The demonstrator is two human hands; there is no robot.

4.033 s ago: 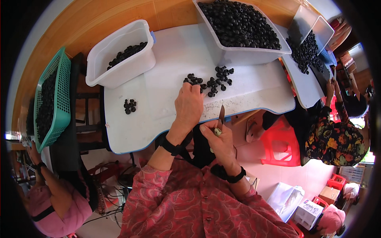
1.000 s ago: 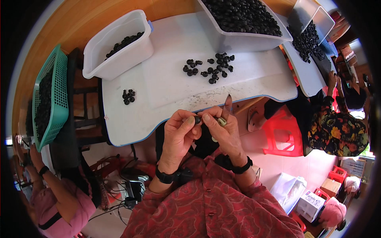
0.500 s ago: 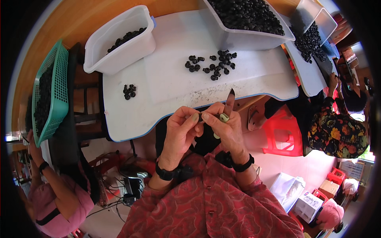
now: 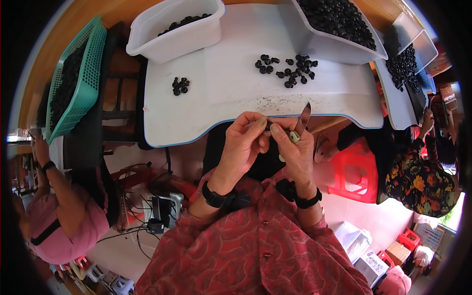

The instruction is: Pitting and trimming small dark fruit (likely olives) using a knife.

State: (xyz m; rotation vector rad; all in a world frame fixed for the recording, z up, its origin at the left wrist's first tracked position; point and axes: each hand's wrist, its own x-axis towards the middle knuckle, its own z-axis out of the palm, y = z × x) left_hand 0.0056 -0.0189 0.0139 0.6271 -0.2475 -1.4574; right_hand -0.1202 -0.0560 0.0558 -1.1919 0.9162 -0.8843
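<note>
Just off the table's near edge, my two hands meet. My left hand (image 4: 244, 142) is closed, its thumb and fingers pinching a small black part (image 4: 268, 127) that the fingertips mostly cover. My right hand (image 4: 297, 151) is closed around a knife with a pale green handle (image 4: 294, 137); the knife's dark blade (image 4: 305, 117) points up and away from me. The right thumb also presses against the black part. Beyond the hands lie a larger cluster of round black parts (image 4: 294, 73) and, to the left, a smaller cluster (image 4: 180, 87).
On the white table (image 4: 221, 83) stand a white tub (image 4: 191, 40) and a grey bin (image 4: 334, 49), both holding black parts. A green basket (image 4: 78, 93) is at left. Co-workers sit on both sides, one in a pink top (image 4: 69, 221); a red stool (image 4: 353, 169) stands at right.
The whole view has shifted, so the table and tubs appear higher and farther right. Both hands keep their grip on the black part and knife, with only slight finger movement.
</note>
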